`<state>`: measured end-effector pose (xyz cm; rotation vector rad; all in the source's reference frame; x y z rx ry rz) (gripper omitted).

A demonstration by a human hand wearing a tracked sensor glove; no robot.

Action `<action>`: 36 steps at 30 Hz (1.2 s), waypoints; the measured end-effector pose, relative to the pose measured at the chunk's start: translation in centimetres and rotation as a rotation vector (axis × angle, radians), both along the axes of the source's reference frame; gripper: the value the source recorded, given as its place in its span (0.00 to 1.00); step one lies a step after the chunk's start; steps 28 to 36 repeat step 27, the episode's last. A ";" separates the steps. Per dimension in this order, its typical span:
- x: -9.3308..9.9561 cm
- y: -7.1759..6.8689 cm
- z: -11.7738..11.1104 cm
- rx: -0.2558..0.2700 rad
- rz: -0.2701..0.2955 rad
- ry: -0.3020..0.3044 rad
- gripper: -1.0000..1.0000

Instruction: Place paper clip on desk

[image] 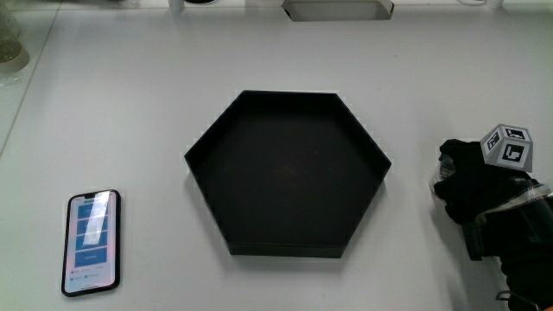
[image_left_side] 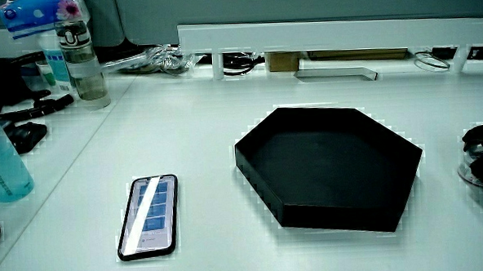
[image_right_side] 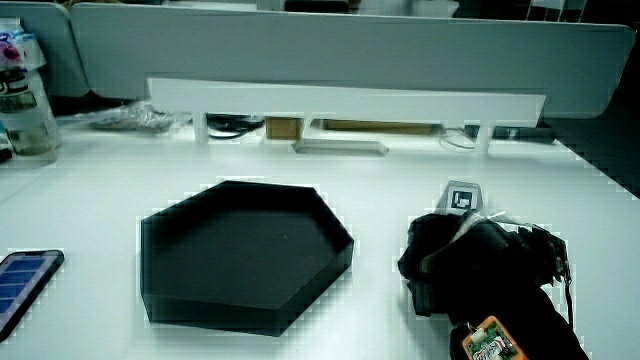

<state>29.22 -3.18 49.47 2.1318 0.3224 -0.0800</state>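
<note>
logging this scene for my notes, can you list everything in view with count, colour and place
tray: 1, black, hexagonal, mid-table, nothing visible inside
phone: 1, black, screen lit, flat on the table beside the tray, nearer to the person
bottles: 2 in a side view, clear and blue-tinted, at the table's edge
partition: 1, white, low, farther from the person than the tray
paper clip: not visible
hands: 1, black glove with patterned cube, on the table beside the tray

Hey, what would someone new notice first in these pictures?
A black hexagonal tray sits mid-table, nothing visible inside it. The gloved hand rests on the table beside the tray. A smartphone with its screen lit lies beside the tray too, nearer to the person.
</note>
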 end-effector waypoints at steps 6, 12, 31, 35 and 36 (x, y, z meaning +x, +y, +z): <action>-0.1 -0.2 -0.2 -0.010 0.026 -0.009 0.41; 0.0 -0.2 -0.3 -0.039 0.032 -0.034 0.28; 1.7 -0.7 -0.5 -0.046 0.051 -0.089 0.00; 1.7 -0.7 -0.5 -0.046 0.051 -0.089 0.00; 1.7 -0.7 -0.5 -0.046 0.051 -0.089 0.00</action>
